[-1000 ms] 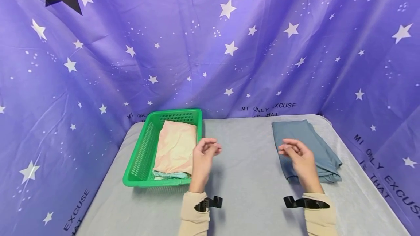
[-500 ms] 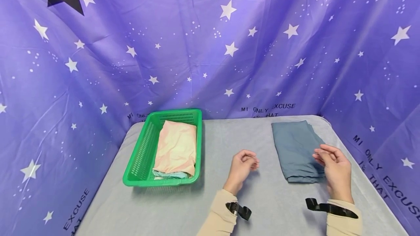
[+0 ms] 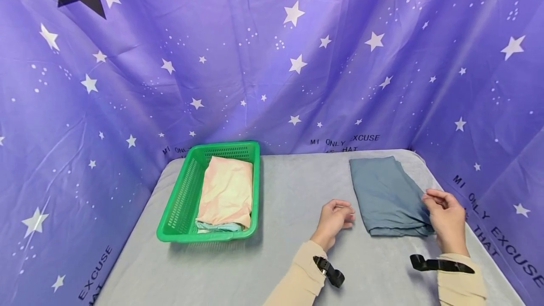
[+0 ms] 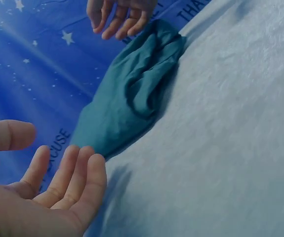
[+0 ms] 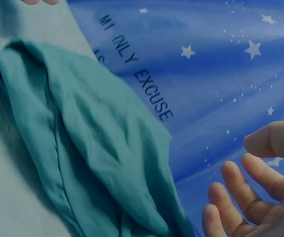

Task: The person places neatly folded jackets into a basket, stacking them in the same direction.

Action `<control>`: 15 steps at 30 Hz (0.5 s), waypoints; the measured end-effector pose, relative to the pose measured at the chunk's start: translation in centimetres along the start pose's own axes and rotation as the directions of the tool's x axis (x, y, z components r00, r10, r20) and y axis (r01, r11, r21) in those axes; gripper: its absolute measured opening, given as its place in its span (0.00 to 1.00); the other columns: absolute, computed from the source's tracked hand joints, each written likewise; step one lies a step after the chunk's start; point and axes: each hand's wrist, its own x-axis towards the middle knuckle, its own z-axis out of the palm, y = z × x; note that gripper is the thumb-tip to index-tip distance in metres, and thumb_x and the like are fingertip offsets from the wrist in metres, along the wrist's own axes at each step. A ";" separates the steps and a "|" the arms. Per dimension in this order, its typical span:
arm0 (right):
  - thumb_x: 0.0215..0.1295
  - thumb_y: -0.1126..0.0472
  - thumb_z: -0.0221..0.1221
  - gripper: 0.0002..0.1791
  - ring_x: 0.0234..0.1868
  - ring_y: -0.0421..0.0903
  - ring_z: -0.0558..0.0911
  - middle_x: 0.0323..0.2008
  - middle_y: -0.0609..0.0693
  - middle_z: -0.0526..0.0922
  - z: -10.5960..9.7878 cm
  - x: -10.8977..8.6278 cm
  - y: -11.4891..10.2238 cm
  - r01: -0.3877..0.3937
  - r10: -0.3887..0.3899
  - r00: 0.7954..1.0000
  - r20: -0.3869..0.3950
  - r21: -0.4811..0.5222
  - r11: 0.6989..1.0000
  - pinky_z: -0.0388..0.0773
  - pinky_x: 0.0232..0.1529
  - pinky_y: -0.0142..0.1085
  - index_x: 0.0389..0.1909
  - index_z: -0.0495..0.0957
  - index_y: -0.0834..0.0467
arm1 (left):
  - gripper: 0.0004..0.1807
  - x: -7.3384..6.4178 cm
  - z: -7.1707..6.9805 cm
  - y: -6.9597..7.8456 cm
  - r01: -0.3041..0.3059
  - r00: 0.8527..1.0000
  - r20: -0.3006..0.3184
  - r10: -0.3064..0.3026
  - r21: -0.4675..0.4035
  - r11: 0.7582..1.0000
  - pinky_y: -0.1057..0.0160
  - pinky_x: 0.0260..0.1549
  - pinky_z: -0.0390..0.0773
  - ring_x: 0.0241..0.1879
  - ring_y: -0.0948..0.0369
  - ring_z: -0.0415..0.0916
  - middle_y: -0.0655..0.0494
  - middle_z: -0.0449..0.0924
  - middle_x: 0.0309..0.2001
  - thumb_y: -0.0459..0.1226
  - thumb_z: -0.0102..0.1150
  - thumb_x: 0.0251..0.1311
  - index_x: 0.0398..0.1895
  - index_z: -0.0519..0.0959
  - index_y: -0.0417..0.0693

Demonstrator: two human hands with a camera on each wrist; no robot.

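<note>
A folded blue-grey cloth (image 3: 384,197) lies on the right part of the table; it looks teal in both wrist views, with loose folds along its near edge. My left hand (image 3: 335,221) hovers just left of the cloth, fingers loosely bent and holding nothing. On the other side, my right hand (image 3: 448,218) is at the cloth's right edge, overlapping it in the head view. In the right wrist view the right fingers (image 5: 245,197) are spread apart beside the fabric with nothing between them. The left wrist view shows the left fingers (image 4: 77,177) loosely curved.
A green plastic basket (image 3: 170,202) stands on the left side of the grey-covered table (image 3: 293,192). In it lies a folded pale pink cloth (image 3: 225,190) over a light teal one (image 3: 218,227). A purple star-patterned curtain (image 3: 238,60) surrounds the table.
Both hands have moved right: the left from beside the basket to near the cloth's left edge, the right from above the cloth to its right edge. The cloth stays in place.
</note>
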 end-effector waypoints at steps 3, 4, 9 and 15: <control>0.68 0.66 0.62 0.11 0.31 0.24 0.76 0.26 0.26 0.79 -0.5 0.7 0.4 -0.009 0.010 1.000 0.010 -0.088 0.996 0.70 0.32 0.16 0.41 0.81 0.45 | 0.09 0.2 0.8 -0.3 -0.001 1.000 -0.025 0.000 -0.027 1.000 0.54 0.37 0.88 0.34 0.57 0.86 0.41 0.88 0.40 0.29 0.61 0.61 0.44 0.81 0.40; 0.68 0.66 0.62 0.11 0.31 0.24 0.76 0.26 0.25 0.78 -0.7 1.0 0.5 -0.011 0.013 1.000 0.016 -0.108 0.994 0.70 0.32 0.16 0.40 0.81 0.44 | 0.09 0.3 1.1 -0.3 0.000 0.999 -0.036 -0.001 -0.037 0.999 0.53 0.38 0.88 0.35 0.56 0.86 0.40 0.87 0.41 0.29 0.61 0.61 0.44 0.81 0.39; 0.68 0.62 0.62 0.07 0.30 0.21 0.73 0.26 0.22 0.74 -1.3 2.1 1.3 0.018 0.001 0.997 0.078 -0.248 0.969 0.70 0.33 0.16 0.43 0.79 0.46 | 0.10 0.6 2.3 -0.6 0.002 0.999 -0.052 -0.003 -0.036 0.999 0.49 0.41 0.87 0.39 0.52 0.85 0.43 0.87 0.41 0.28 0.61 0.62 0.45 0.81 0.40; 0.72 0.52 0.58 0.33 0.46 0.40 0.80 0.48 0.51 0.83 -1.6 3.5 2.1 0.078 0.035 0.975 0.217 -0.492 0.867 0.71 0.41 0.27 0.69 0.66 0.69 | 0.11 1.1 3.2 -1.1 0.031 0.999 -0.038 -0.032 -0.021 0.999 0.48 0.42 0.86 0.39 0.56 0.83 0.54 0.85 0.38 0.30 0.62 0.63 0.48 0.81 0.44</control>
